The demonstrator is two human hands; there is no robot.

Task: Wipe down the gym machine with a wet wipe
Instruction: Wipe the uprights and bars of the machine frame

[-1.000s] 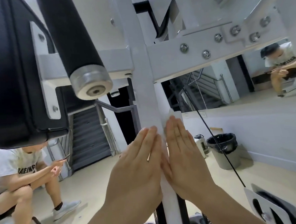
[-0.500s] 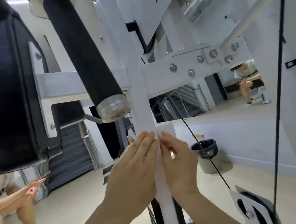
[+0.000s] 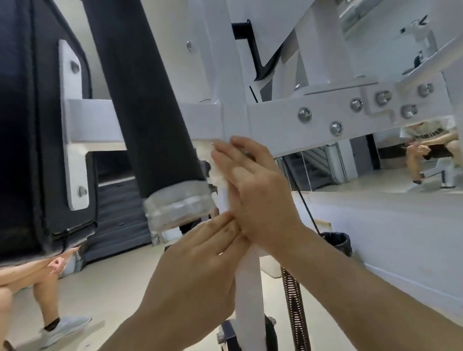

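The gym machine's white upright post (image 3: 247, 286) runs up the middle to a bolted white crossbar (image 3: 289, 119). My right hand (image 3: 259, 195) lies high on the post just under the crossbar, its straight fingers pressing a bunched white wet wipe (image 3: 218, 175) against the post's left side. My left hand (image 3: 203, 262) sits lower, with flat fingers resting against the left face of the post and touching the heel of my right hand. Most of the wipe is hidden under my right fingers.
A black foam roller (image 3: 143, 99) with a metal end cap hangs just left of my hands, beside a large black pad (image 3: 15, 122). A coil spring (image 3: 294, 308) and thin cable (image 3: 307, 211) stand right of the post. A person (image 3: 19, 286) sits at left; a bin (image 3: 336, 242) is behind.
My right hand has slid up the post with the wipe to just under the crossbar. My left hand stays lower, and the view has tilted upward and closer.
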